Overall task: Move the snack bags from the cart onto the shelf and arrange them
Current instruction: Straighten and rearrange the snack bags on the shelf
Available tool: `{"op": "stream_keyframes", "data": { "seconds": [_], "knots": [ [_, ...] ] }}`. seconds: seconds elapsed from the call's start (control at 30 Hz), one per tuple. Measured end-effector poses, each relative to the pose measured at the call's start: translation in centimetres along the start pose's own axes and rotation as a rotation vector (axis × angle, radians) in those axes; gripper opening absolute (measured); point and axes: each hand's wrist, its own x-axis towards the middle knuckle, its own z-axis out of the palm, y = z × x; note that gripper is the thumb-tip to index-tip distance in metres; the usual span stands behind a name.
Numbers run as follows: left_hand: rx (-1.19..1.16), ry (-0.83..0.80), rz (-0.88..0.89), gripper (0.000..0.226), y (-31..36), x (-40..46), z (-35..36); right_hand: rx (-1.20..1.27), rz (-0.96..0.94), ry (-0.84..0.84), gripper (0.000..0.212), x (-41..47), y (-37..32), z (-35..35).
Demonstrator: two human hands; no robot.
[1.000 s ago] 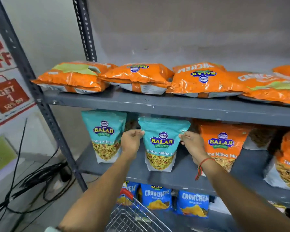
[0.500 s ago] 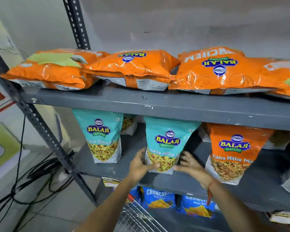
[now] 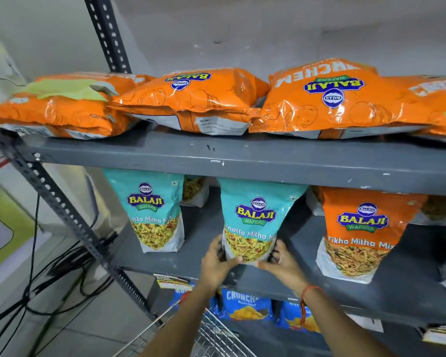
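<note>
Both hands close on the base of one teal snack bag [image 3: 255, 222] standing upright on the middle shelf [image 3: 198, 256]; the left hand [image 3: 216, 264] clasps its lower left corner, thumb across the front, and the right hand [image 3: 281, 264] presses the lower right corner, fingers spread along the side; the bag's bottom sits near the shelf's front lip, just above the two wrists. Left of the grip stands a second teal bag [image 3: 155, 210], well apart, with bare shelf between; right of the grip an orange bag [image 3: 358, 233] stands upright, a clear gap of shelf on that side too. Directly above the grip the upper shelf edge [image 3: 242, 163] comes down close to the held bag's top (little headroom there); flat orange bags [image 3: 191, 99] overhang that edge. Below the forearms a wire cart [image 3: 211, 338] shows its rim, and blue bags [image 3: 245, 305] line the lowest shelf behind it. A slanted perforated post [image 3: 62, 204] bounds the far left.
</note>
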Motion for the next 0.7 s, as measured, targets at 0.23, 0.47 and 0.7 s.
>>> {"op": "stream_keyframes", "data": {
  "seconds": [0.23, 0.47, 0.7],
  "knots": [
    [-0.006, 0.209, 0.082, 0.045, 3.2, -5.7, 1.7, -0.007, 0.003, 0.151, 0.092, -6.8, 0.1, -2.3],
    [-0.014, 0.017, 0.162, 0.036, 7.9, -9.4, 9.2, 0.063, -0.052, 0.471, 0.053, -15.0, 0.1, -9.1],
    [-0.035, -0.066, 0.044, 0.048, 6.1, -8.5, 16.2, 0.039, -0.021, 0.564, 0.045, -15.7, 2.3, -16.9]
  ]
}}
